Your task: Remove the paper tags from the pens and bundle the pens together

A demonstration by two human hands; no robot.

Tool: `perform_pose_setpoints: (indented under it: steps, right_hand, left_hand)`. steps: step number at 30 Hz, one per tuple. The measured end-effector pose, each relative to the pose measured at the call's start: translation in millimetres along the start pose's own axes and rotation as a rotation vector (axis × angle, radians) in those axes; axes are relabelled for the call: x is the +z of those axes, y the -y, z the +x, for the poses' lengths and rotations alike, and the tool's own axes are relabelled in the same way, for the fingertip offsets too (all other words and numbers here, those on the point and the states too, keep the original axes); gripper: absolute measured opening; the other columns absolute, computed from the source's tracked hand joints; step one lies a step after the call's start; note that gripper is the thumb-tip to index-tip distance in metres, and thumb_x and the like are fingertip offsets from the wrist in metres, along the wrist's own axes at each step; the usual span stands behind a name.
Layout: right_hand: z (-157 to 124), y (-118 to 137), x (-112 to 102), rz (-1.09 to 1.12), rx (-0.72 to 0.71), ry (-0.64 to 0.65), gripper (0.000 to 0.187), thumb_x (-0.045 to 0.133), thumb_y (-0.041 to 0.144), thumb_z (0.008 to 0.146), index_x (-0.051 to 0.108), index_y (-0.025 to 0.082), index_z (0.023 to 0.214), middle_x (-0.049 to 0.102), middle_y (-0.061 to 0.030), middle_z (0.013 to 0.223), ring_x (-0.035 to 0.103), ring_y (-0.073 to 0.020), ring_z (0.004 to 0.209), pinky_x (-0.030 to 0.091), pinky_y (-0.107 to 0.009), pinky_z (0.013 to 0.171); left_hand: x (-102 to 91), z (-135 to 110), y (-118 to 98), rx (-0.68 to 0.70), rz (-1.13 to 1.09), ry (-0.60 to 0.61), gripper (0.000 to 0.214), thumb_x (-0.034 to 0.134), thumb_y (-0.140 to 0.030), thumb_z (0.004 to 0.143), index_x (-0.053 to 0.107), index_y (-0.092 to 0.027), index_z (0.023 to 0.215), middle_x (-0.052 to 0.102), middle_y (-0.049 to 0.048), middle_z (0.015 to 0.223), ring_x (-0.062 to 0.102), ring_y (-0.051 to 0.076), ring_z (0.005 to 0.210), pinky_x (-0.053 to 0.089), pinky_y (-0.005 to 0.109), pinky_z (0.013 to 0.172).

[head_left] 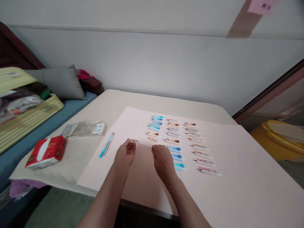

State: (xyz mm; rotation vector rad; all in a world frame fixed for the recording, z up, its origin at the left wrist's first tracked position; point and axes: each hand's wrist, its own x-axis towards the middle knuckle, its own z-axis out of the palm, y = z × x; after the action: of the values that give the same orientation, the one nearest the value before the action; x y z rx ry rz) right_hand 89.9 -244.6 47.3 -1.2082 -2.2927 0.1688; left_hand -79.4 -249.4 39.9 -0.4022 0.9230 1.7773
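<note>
Between my hands a thin white pen refill point(144, 145) with a dark tip slants over the pink sheet point(142, 183). My right hand point(163, 158) pinches its rear end. My left hand point(125, 153) is closed by the dark tip, its thumb and fingers together around a small pale piece too hidden to name. To the right lie several pens in rows, blue ones point(177, 156), brown-topped ones point(173, 140) and pinkish ones point(206, 161), with thin white refills alongside many of them. A light-blue pen point(106, 145) lies apart, left of my left hand.
A clear plastic package point(84, 128) and a red tissue pack point(47, 152) lie on the cream tabletop at left. Beyond are a grey cushion point(63, 83) and an open yellow case point(30, 122). A yellow tub point(280, 139) stands at right; a white wall point(166, 66) backs the table.
</note>
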Motion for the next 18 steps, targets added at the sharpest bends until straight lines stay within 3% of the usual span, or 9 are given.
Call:
perform_pose_setpoints:
  steps: [10,18]
  right_hand:
    - [-0.5,0.2,-2.2,-0.023,-0.041,0.031,0.018,0.042,0.01,0.086,0.055,0.017,0.076,0.054,-0.0034,0.072,0.04,-0.0169,0.068,0.024,-0.028,0.063]
    - [-1.6,-1.2,-0.7,0.005,-0.04,-0.044,0.021,0.041,0.014,0.088,0.057,0.018,0.076,0.054,-0.0041,0.071,0.042,-0.0176,0.071,0.026,-0.028,0.065]
  left_hand:
    - [0.7,-3.6,-0.4,0.017,0.041,0.015,0.007,0.056,-0.004,0.078,0.054,-0.011,0.077,0.058,0.0047,0.069,0.061,0.01,0.062,0.053,0.017,0.052]
    - [3.2,-12.7,7.3,0.061,0.14,0.057,0.007,0.061,-0.008,0.076,0.057,-0.012,0.081,0.062,0.0067,0.074,0.063,0.012,0.065,0.053,0.019,0.053]
